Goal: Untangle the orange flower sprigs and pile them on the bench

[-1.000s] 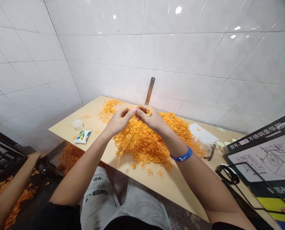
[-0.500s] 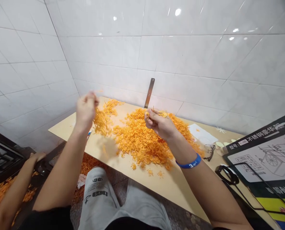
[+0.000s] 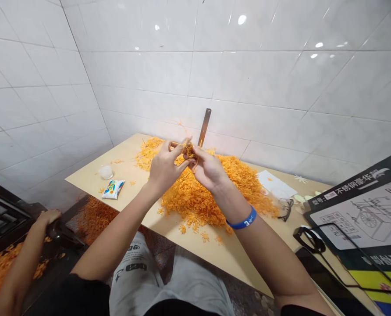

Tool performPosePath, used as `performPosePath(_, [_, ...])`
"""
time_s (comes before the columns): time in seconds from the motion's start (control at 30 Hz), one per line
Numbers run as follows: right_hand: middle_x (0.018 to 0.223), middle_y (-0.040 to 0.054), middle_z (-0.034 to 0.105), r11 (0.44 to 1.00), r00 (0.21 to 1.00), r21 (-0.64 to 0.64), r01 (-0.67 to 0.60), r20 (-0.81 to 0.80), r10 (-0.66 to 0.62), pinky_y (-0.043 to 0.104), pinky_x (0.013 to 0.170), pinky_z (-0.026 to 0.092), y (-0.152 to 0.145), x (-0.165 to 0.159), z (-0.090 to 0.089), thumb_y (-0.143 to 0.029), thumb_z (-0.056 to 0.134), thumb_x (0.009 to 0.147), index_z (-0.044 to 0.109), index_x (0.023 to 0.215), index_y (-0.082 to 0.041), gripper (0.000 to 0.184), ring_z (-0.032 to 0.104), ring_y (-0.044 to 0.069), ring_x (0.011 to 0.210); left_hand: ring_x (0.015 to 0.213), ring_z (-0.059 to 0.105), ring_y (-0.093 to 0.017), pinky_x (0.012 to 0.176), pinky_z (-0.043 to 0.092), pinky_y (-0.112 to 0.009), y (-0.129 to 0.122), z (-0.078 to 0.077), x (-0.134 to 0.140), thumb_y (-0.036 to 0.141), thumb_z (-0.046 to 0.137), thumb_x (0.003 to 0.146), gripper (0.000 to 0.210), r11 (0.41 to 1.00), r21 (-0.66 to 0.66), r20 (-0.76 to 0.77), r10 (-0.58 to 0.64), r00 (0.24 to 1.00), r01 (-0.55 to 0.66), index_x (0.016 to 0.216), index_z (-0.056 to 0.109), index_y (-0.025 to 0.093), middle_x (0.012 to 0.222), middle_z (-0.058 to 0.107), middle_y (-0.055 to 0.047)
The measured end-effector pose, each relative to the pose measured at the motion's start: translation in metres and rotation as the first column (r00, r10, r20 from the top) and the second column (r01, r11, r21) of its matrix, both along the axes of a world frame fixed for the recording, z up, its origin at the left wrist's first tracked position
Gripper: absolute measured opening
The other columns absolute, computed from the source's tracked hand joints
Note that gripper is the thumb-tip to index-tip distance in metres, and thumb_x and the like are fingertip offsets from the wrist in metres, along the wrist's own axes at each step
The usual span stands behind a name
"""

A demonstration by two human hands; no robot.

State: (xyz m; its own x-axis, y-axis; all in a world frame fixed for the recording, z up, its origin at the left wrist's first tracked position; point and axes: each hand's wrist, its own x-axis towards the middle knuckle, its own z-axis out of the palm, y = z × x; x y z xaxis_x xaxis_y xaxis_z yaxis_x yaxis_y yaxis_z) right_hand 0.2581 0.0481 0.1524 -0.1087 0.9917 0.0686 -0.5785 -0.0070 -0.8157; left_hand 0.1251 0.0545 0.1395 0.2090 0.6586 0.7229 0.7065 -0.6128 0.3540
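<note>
A big pile of small orange plastic pieces (image 3: 195,204) with thin splayed prongs, like little flowers, covers the middle of the table (image 3: 238,252). Above it my two hands meet at the fingertips. My left hand (image 3: 165,164) pinches orange pronged pieces (image 3: 188,149) whose thin strands stick out past the fingers. On the other side of that small cluster, my right hand (image 3: 209,167) also closes on orange pieces, with a blue wristband (image 3: 243,218) below it. How many pieces lie between the fingers is hidden. A smaller orange heap (image 3: 146,153) sits behind my left hand.
On the left are a small packet (image 3: 113,189) and a white cup (image 3: 106,171). A dark metal strip (image 3: 204,127) stands against the tiled wall. White paper (image 3: 276,184), a black-framed item and a printed box (image 3: 369,215) are at right. Another person's arm (image 3: 24,259) rests lower left.
My left hand has swung right from the table's left side to meet my right hand, and the orange strands with it. My right hand has shifted slightly left. The packet and cup are now uncovered.
</note>
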Motion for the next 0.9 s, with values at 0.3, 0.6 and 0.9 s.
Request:
performPosePath(0.3, [0.084, 0.0046, 0.065, 0.983, 0.959, 0.087, -0.164, 0.249, 0.138, 0.025, 0.061, 0.048, 0.007, 0.019, -0.005, -0.036, 0.06, 0.087, 0.063, 0.089, -0.019, 0.017, 0.058, 0.013, 0.072, 0.073, 0.056, -0.015, 0.065, 0.039, -0.028, 0.016, 0.011, 0.007, 0.026, 0.046, 0.092, 0.025, 0.996, 0.063, -0.062, -0.052, 0.997, 0.056, 0.082, 0.068, 0.021, 0.104, 0.065, -0.006])
performPosePath(0.6, [0.043, -0.0079, 0.032, 0.978, 0.77, 0.108, -0.176, 0.635, 0.069, 0.02, 0.039, 0.014, -0.011, 0.059, 0.003, -0.037, 0.059, 0.088, 0.063, 0.071, -0.014, 0.029, 0.021, 0.004, 0.039, 0.078, 0.062, -0.02, 0.077, 0.045, -0.029, 0.07, 0.019, -0.028, 0.027, 0.055, 0.083, 0.018, 0.98, -0.196, 0.189, 0.063, 0.98, -0.026, 0.084, 0.069, 0.015, 0.084, 0.071, -0.006])
performPosePath(0.9, [0.042, -0.0054, 0.037, 0.908, 0.537, -0.262, -0.327, 0.739, 0.407, 0.02, 0.033, 0.014, 0.043, 0.067, 0.002, -0.024, 0.057, 0.085, 0.066, 0.076, -0.012, 0.018, 0.021, 0.004, 0.035, 0.098, 0.063, -0.025, 0.089, 0.044, -0.033, 0.091, 0.005, 0.016, 0.045, 0.048, 0.089, 0.036, 0.918, -0.358, -0.032, -0.192, 0.981, 0.168, 0.091, 0.072, 0.018, 0.109, 0.07, -0.01])
